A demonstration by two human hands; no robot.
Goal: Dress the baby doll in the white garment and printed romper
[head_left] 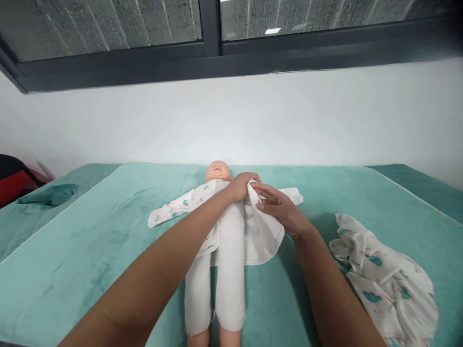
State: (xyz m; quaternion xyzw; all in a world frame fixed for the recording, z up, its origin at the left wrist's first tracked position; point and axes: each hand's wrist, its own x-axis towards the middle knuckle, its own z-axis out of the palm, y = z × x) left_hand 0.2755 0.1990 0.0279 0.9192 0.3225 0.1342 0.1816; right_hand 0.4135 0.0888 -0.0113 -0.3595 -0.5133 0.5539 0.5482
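A baby doll [231, 270] with a white cloth body lies on its back, head toward the wall. It wears a white printed baby shirt [198, 196], its sleeves spread to both sides and its front hanging apart. My left hand [244, 186] reaches across the doll's chest, fingers closed on the shirt's front edge. On the same flap, my right hand [280, 207] pinches the edge between thumb and fingers, lifting it off the doll's side. The flap's plain inner side faces me. My left forearm hides part of the doll's middle.
A crumpled white printed garment [390, 284] lies on the right of the green bedcover [90, 260]. At the far left sits a red and black object [16, 178]. Behind the bed rise a white wall [231, 120] and a dark window frame [213, 53].
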